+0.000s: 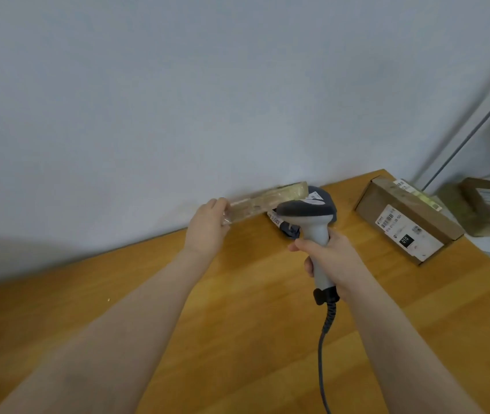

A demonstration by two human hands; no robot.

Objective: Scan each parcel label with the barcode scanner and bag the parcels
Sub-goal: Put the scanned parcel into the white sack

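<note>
One box label [408, 234] reads "010"; left hand [207, 228] grips taped parcel [267, 201], right hand [330, 255] grips scanner [312, 222].

Count from my side: 1 grey handheld barcode scanner with black head [312, 222]. 3 parcels: flat tape-wrapped brown parcel [267, 201], brown cardboard box with white label [408, 222], blurred brown carton [488, 207]. 1 orange-brown wooden table [252, 309]. 2 hands: left hand [207, 231], right hand [330, 258].

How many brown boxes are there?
3: a box held by the left hand, a box on the table at right, a box beyond it, far right. Something dark partly hides behind the scanner.
</note>
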